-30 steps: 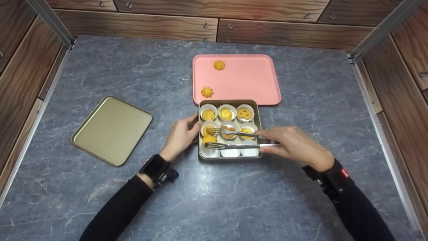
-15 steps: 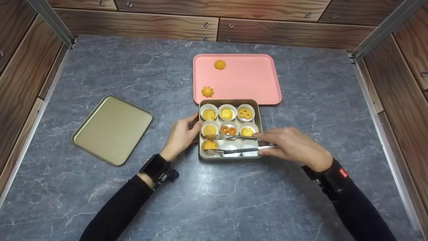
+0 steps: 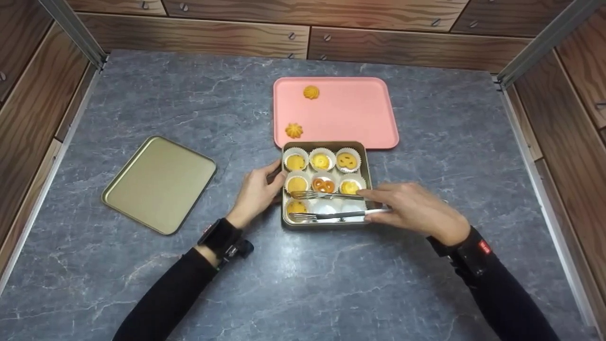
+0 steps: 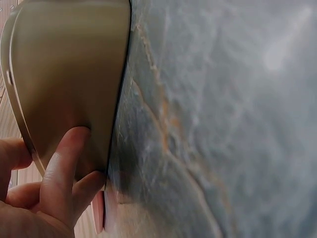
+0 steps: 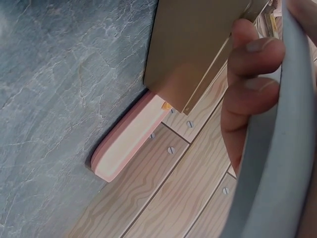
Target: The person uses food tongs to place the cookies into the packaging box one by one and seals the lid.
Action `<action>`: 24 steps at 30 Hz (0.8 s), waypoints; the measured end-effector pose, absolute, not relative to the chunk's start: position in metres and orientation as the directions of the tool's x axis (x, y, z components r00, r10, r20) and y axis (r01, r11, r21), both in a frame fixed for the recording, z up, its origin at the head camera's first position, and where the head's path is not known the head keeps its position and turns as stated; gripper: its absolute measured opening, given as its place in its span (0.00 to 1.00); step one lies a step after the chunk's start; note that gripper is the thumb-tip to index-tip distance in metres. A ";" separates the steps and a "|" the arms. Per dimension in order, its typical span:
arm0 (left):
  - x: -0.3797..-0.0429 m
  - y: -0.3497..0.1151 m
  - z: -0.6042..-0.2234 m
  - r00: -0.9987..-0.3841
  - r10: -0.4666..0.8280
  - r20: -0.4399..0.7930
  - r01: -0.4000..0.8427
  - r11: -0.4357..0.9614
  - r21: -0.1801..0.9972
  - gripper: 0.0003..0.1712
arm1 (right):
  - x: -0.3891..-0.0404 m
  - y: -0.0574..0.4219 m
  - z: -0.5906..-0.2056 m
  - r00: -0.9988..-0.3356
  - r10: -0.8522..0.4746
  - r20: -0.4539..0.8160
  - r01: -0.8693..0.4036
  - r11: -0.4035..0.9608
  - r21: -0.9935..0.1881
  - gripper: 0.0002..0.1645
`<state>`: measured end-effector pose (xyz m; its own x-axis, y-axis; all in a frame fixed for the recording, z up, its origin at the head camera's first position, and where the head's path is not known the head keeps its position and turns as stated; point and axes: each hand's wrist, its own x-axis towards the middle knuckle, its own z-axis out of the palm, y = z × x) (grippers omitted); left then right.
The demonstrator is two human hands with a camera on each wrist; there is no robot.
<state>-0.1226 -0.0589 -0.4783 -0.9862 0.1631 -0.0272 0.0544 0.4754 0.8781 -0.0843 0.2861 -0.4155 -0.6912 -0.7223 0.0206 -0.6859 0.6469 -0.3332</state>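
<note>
Head view gives me the right hand (image 3: 416, 210) pinching the tongs (image 3: 343, 214), their forked arms parted over the cookie (image 3: 297, 206) in the near-left corner of the tin (image 3: 326, 226); I see the left hand (image 3: 257, 192) resting extended fingers against the tin's side wall, the pink tray (image 3: 350, 109) just beyond it

Room over right half of tray (image 3: 350, 111), tongs (image 3: 341, 215) across tin (image 3: 326, 225)

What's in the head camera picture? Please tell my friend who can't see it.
A person's right hand holds fork-tipped tongs over a metal tin of cookies in paper cups, while the left hand touches the tin's side. Behind it, a pink tray has two more cookies; what looks like the lid lies left on a gray table.
</note>
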 end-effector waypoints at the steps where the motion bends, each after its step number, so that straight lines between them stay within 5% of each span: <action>1: -0.123 -0.059 -0.478 -0.986 0.163 -0.024 0.058 0.479 0.876 0.29 | -0.084 0.286 -0.416 -0.692 -0.722 0.022 -0.686 0.647 -0.332 0.34; 10: -0.124 -0.059 -0.479 -0.987 0.161 -0.021 0.061 0.488 0.871 0.28 | -0.084 0.288 -0.416 -0.708 -0.704 0.055 -0.671 0.647 -0.361 0.33; 18: -0.124 -0.059 -0.478 -0.985 0.164 -0.047 0.036 0.470 0.882 0.29 | -0.097 0.290 -0.415 -0.738 -0.605 0.298 -0.672 0.617 -0.410 0.35; 24: -0.123 -0.058 -0.478 -0.985 0.157 -0.075 0.004 0.453 0.891 0.30 | -0.119 0.288 -0.407 -0.803 -0.467 0.371 -0.587 0.727 -0.356 0.36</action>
<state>-0.1232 -0.0579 -0.4782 -0.9848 0.1567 -0.0754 0.0039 0.4534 0.8913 -0.1186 0.2879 -0.4069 -0.8028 -0.4668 0.3709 -0.5872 0.7268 -0.3563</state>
